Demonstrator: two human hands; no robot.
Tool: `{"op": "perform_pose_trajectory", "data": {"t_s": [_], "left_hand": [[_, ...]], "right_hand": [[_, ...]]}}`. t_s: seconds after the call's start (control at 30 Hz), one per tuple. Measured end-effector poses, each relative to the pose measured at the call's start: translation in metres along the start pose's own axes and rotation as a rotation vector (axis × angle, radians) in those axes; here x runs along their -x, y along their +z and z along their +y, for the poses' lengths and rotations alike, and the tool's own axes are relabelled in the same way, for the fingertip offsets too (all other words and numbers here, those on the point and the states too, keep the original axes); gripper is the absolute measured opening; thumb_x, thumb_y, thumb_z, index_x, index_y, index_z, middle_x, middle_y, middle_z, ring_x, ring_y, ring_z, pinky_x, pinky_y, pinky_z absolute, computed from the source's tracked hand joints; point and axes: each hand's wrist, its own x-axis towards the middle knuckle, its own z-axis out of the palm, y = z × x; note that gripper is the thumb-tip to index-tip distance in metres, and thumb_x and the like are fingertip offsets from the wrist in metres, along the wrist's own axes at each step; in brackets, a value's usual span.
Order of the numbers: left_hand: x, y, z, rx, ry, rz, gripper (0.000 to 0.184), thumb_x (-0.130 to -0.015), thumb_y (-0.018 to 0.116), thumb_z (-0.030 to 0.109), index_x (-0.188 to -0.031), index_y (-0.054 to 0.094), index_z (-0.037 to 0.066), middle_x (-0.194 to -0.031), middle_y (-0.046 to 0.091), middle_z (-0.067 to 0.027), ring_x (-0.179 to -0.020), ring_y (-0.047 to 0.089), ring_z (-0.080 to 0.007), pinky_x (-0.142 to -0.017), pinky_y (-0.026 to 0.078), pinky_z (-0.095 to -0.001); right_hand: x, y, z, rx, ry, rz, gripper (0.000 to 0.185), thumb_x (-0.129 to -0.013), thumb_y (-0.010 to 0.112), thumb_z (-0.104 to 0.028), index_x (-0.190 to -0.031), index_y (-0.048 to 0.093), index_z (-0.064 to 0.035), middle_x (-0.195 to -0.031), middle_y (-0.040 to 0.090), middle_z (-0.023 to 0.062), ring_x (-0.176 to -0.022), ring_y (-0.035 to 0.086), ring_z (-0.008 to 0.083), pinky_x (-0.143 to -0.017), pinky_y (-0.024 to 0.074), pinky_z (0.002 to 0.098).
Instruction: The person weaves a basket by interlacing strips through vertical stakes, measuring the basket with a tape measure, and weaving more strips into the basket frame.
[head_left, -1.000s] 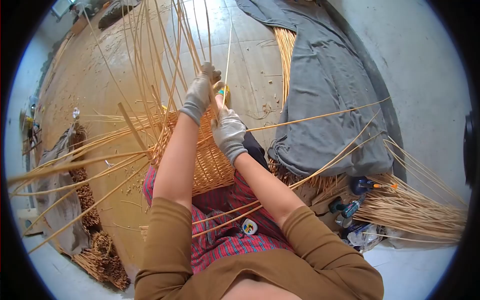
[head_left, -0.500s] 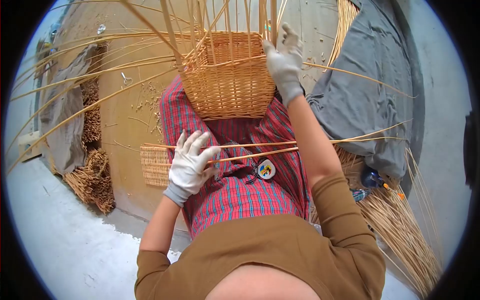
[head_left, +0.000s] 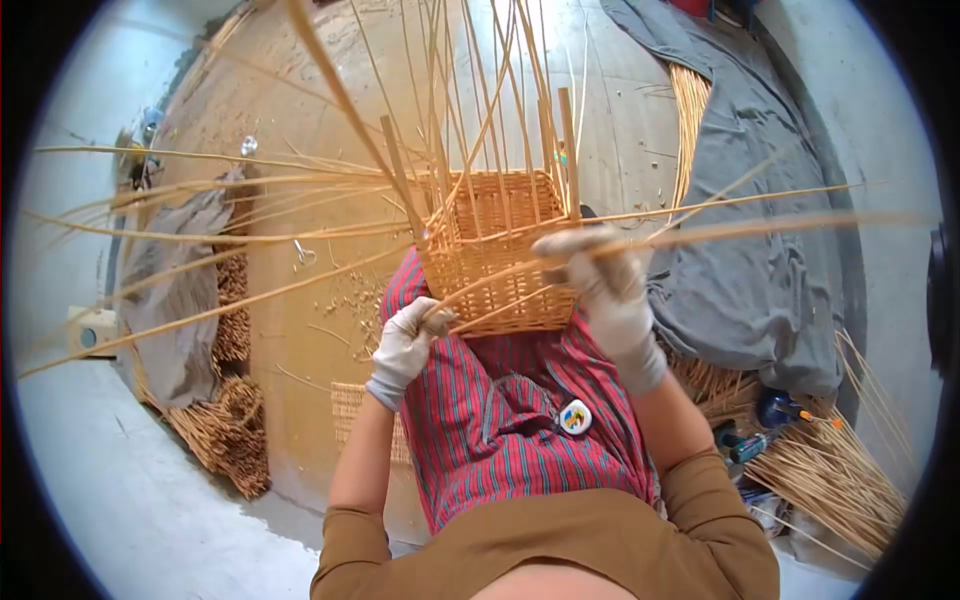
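Note:
The partly woven wicker basket (head_left: 490,292) rests between the knees, with upright stakes rising from its rim. My left hand (head_left: 405,342), in a pale work glove, is closed on the ends of two wicker rods (head_left: 490,287) in front of the basket's left side. One of these rods runs rightward past the basket, blurred by motion. My right hand (head_left: 608,295), gloved too and smeared by movement, is at the basket's right front corner, with its fingers bent round the longer rod. Part of the basket's front wall is hidden behind the rods and this hand.
Long rods fan out to the left from the basket. A small woven panel (head_left: 348,412) lies beside the left leg. Bundles of rods (head_left: 235,425) under cloth stand at left; a grey cloth (head_left: 740,270) and loose rods (head_left: 830,480) lie at right. A metal tool (head_left: 303,252) lies on the board.
My left hand has gone from open over the lap to closed on the rods, lifting them to the basket. My right hand has come down from the rim's corner onto a rod. The view has tilted.

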Motion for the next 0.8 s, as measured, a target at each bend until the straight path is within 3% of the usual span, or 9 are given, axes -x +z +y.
{"op": "perform_pose_trajectory", "data": {"t_s": [0.03, 0.07, 0.17, 0.2, 0.23, 0.27, 0.4, 0.57, 0.8], "left_hand": [[-0.005, -0.007, -0.003, -0.086, -0.023, 0.017, 0.011, -0.099, 0.058, 0.011, -0.098, 0.065, 0.002, -0.081, 0.064, -0.0008, -0.072, 0.057, -0.0067, -0.066, 0.049, -0.0235], [-0.018, -0.011, -0.011, -0.029, -0.009, 0.103, 0.011, -0.099, 0.059, 0.011, -0.098, 0.064, 0.002, -0.081, 0.065, -0.0021, -0.069, 0.057, -0.0074, -0.065, 0.049, -0.0234], [-0.05, -0.019, -0.028, 0.111, -0.094, 0.327, 0.014, -0.097, 0.061, 0.01, -0.108, 0.06, 0.002, -0.087, 0.067, -0.005, -0.059, 0.056, -0.0075, -0.051, 0.048, -0.0215], [-0.059, -0.017, -0.033, 0.198, -0.108, 0.412, 0.021, -0.095, 0.063, 0.009, -0.114, 0.057, 0.002, -0.091, 0.068, -0.006, -0.056, 0.055, -0.0071, -0.045, 0.045, -0.0206], [-0.071, -0.017, -0.037, 0.284, -0.122, 0.491, 0.029, -0.094, 0.064, 0.008, -0.12, 0.053, 0.003, -0.095, 0.068, -0.007, -0.052, 0.054, -0.0068, -0.039, 0.042, -0.0197], [-0.08, -0.019, -0.044, 0.332, -0.147, 0.437, 0.04, -0.093, 0.064, 0.005, -0.128, 0.046, 0.004, -0.106, 0.068, -0.0098, -0.048, 0.05, -0.0063, -0.035, 0.038, -0.0186], [-0.098, -0.024, -0.052, 0.244, -0.202, 0.393, 0.043, -0.094, 0.063, 0.005, -0.132, 0.042, 0.004, -0.112, 0.067, -0.0136, -0.042, 0.046, -0.0062, -0.035, 0.037, -0.0176], [-0.093, -0.03, -0.047, 0.261, -0.196, 0.288, 0.04, -0.094, 0.061, 0.005, -0.129, 0.043, 0.003, -0.107, 0.066, -0.0124, -0.042, 0.046, -0.006, -0.035, 0.037, -0.0183], [-0.1, -0.018, -0.065, 0.195, -0.069, 0.527, 0.026, -0.092, 0.067, 0.009, -0.112, 0.052, 0.005, -0.094, 0.067, -0.009, -0.041, 0.046, -0.007, -0.031, 0.035, -0.0197]], "right_hand": [[-0.022, -0.006, -0.03, 0.145, 0.035, 0.169, 0.007, -0.098, 0.055, -0.003, -0.105, 0.056, -0.0037, -0.1, 0.068, 0.0108, -0.094, 0.066, 0.0186, -0.083, 0.0563, 0.0327], [-0.031, -0.016, -0.018, 0.158, -0.004, 0.174, 0.007, -0.097, 0.057, -0.002, -0.104, 0.056, -0.0041, -0.099, 0.068, 0.0094, -0.088, 0.066, 0.0133, -0.075, 0.0574, 0.0267], [-0.046, -0.04, 0.006, 0.222, -0.052, 0.223, 0.008, -0.096, 0.058, 0.0, -0.102, 0.055, -0.0045, -0.1, 0.068, 0.0107, -0.087, 0.067, 0.014, -0.075, 0.0574, 0.027], [-0.05, -0.046, 0.013, 0.173, -0.042, 0.252, 0.017, -0.092, 0.063, 0.004, -0.104, 0.057, -0.0055, -0.091, 0.064, 0.0041, -0.08, 0.066, 0.0122, -0.072, 0.0598, 0.0276], [-0.051, -0.051, 0.021, 0.168, -0.05, 0.258, 0.017, -0.092, 0.063, 0.004, -0.104, 0.057, -0.0055, -0.091, 0.064, 0.0041, -0.08, 0.066, 0.0122, -0.072, 0.0598, 0.0276], [-0.05, -0.052, 0.026, 0.167, -0.019, 0.306, 0.012, -0.093, 0.061, 0.002, -0.102, 0.056, -0.0054, -0.093, 0.066, 0.0069, -0.081, 0.067, 0.014, -0.072, 0.0603, 0.0278], [-0.045, -0.071, 0.053, 0.037, 0.083, 0.43, 0.008, -0.095, 0.062, -0.003, -0.099, 0.056, -0.0057, -0.093, 0.069, 0.0098, -0.082, 0.07, 0.0176, -0.069, 0.0631, 0.0291], [-0.04, -0.087, 0.091, -0.016, 0.134, 0.535, 0.008, -0.096, 0.062, -0.007, -0.1, 0.056, -0.0064, -0.094, 0.068, 0.0112, -0.084, 0.07, 0.019, -0.069, 0.0639, 0.0303], [-0.036, -0.081, 0.093, 0.0, 0.145, 0.464, 0.009, -0.095, 0.061, -0.002, -0.098, 0.053, -0.0045, -0.093, 0.065, 0.0088, -0.084, 0.07, 0.0177, -0.072, 0.0639, 0.0307]]}}
